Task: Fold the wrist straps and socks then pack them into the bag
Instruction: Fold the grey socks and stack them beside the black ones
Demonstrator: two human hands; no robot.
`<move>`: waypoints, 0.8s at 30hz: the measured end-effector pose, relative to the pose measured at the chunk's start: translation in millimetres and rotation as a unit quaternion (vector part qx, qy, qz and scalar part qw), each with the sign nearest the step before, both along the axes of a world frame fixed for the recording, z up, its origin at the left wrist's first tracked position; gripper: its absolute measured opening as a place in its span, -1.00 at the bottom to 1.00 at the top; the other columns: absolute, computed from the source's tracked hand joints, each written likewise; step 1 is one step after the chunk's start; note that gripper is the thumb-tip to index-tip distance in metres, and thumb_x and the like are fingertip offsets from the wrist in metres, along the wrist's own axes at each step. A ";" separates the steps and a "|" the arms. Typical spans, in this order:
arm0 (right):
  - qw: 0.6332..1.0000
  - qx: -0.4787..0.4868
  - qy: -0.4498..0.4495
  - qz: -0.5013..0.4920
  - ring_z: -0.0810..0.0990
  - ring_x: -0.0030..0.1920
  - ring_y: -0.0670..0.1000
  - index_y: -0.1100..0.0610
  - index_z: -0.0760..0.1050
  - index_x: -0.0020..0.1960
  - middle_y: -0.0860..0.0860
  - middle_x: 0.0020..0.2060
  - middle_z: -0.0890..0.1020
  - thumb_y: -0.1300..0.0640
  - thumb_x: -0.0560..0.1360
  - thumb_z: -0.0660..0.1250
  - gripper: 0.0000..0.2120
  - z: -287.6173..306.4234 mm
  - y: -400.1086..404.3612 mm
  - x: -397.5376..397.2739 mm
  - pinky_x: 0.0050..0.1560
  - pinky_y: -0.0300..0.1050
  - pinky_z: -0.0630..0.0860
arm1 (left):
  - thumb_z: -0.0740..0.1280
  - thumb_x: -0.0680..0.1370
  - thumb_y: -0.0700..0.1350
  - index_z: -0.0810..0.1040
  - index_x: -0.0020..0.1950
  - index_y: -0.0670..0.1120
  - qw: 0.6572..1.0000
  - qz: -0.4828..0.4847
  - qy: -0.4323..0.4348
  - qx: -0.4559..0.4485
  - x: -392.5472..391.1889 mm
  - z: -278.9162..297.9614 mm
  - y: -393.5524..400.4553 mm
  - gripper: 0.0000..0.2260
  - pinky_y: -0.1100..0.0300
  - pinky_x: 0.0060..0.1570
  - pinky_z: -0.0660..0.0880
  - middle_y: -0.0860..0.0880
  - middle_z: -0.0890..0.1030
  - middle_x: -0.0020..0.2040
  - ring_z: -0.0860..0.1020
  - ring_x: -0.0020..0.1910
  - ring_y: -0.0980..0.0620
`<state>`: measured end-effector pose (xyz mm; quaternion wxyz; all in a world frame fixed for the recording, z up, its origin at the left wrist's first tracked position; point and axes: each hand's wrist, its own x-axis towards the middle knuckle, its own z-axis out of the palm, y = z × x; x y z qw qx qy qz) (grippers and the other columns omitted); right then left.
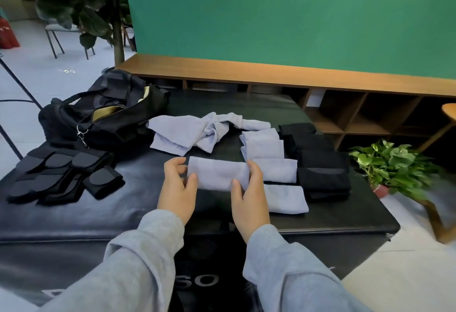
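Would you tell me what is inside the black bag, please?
The black bag lies unzipped, showing only yellow lining. No socks or straps are visible; its deeper interior is hidden by the flaps.

Looks like a staged recording studio in an office-type room, not a home. Evidence: large green chroma-key backdrop (283, 13) across the back wall, low wooden cubby shelf unit (345, 114) beneath it, black tripod legs (17, 82) at left, grey metal-frame chair (55, 37) on pale tiled floor (407, 274). Decor: tall fiddle-leaf potted tree (98, 10), small leafy green pot plant (392, 166). Black padded leather surface (246, 106) holds the props.
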<state>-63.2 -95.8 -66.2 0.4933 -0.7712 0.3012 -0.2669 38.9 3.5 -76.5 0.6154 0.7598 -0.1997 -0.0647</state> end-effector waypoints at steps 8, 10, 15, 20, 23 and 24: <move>0.996 0.021 -0.032 -0.079 0.48 0.03 -0.07 -0.17 0.21 0.24 -0.03 0.12 0.46 0.13 0.61 0.13 -0.72 7.5 -37.6 -37.1 0.08 -0.14 0.44 | 0.22 0.55 -0.28 0.29 -0.15 0.14 0.996 -0.063 -0.068 -0.003 -39.9 17.1 -48.9 -0.69 0.21 -0.11 0.44 0.08 0.45 -0.01 0.51 -0.11 0.02; 0.994 -0.025 -0.041 -0.102 0.46 -0.09 -0.13 -0.17 0.24 0.14 -0.01 0.05 0.47 0.15 0.60 0.14 -0.76 6.7 -48.7 -45.8 -0.05 -0.26 0.37 | 0.24 0.54 -0.32 0.39 -0.15 0.13 0.990 -0.081 -0.114 0.006 -48.1 16.5 -57.9 -0.69 0.35 -0.04 0.38 0.11 0.43 0.01 0.47 -0.07 0.18; 0.988 -0.075 -0.017 -0.135 0.40 -0.03 -0.33 -0.01 0.42 0.18 -0.06 0.14 0.41 0.21 0.61 0.12 -0.77 2.9 -73.6 -64.7 -0.10 -0.49 0.29 | 0.25 0.55 -0.30 0.60 0.08 -0.10 0.976 -0.143 -0.160 0.047 -63.8 9.1 -77.0 -0.79 0.57 0.06 0.28 0.09 0.45 0.16 0.47 0.09 0.17; 0.986 -0.090 0.026 -0.134 0.41 -0.03 -0.33 0.02 0.44 0.25 -0.09 0.19 0.37 0.19 0.63 0.10 -0.74 -4.8 -84.3 -75.3 -0.07 -0.51 0.24 | 0.22 0.58 -0.23 0.57 0.18 -0.10 0.971 -0.163 -0.148 0.090 -72.0 -0.9 -86.8 -0.78 0.34 0.19 0.34 0.06 0.44 0.25 0.46 0.16 0.13; 0.987 -0.082 0.069 -0.122 0.37 -0.04 -0.19 0.03 0.41 0.29 -0.11 0.19 0.32 0.19 0.64 0.08 -0.72 -13.4 -88.9 -77.4 0.02 -0.39 0.24 | 0.17 0.61 -0.20 0.50 0.28 -0.11 0.962 -0.178 -0.145 0.151 -73.1 -8.0 -91.1 -0.74 0.42 0.18 0.26 0.06 0.39 0.32 0.42 0.20 0.13; 0.986 -0.080 0.086 -0.120 0.37 -0.05 -0.18 0.03 0.40 0.30 -0.13 0.17 0.30 0.19 0.64 0.07 -0.71 -16.8 -89.4 -78.0 0.03 -0.37 0.24 | 0.16 0.62 -0.19 0.47 0.31 -0.11 0.957 -0.187 -0.149 0.166 -73.3 -9.8 -91.4 -0.72 0.47 0.15 0.24 0.05 0.38 0.35 0.41 0.22 0.12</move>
